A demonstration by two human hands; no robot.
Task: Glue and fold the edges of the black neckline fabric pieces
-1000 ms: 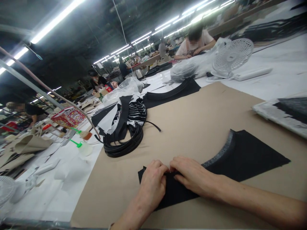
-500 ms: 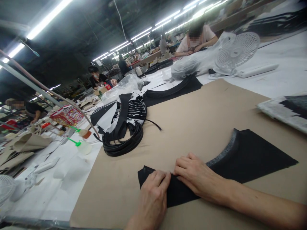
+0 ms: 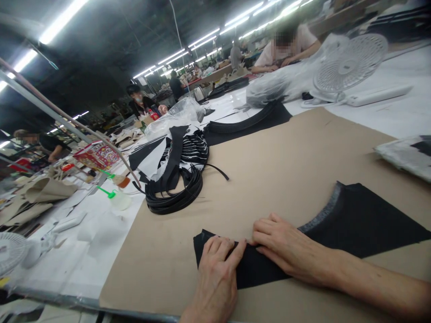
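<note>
A stack of black fabric pieces (image 3: 363,222) with a curved grey edge lies on the brown paper sheet (image 3: 289,152) in front of me. My left hand (image 3: 217,273) rests flat on the stack's near left corner, fingers spread and pressing down. My right hand (image 3: 286,249) lies beside it on the same fabric, fingertips touching the top edge close to the left hand's fingers. Neither hand grips anything; both press on the cloth.
A coil of black strips (image 3: 175,193) and striped pieces (image 3: 190,150) lie further back. Beyond are a white desk fan (image 3: 348,67), a plastic bag (image 3: 279,85), a green-capped glue bottle (image 3: 116,197) and a second fan (image 3: 11,251) at the left. Other people work at distant tables.
My left hand has slid back toward me and flattened on the fabric. My right hand has opened from a pinch and spread along the edge. The view shifted slightly.
</note>
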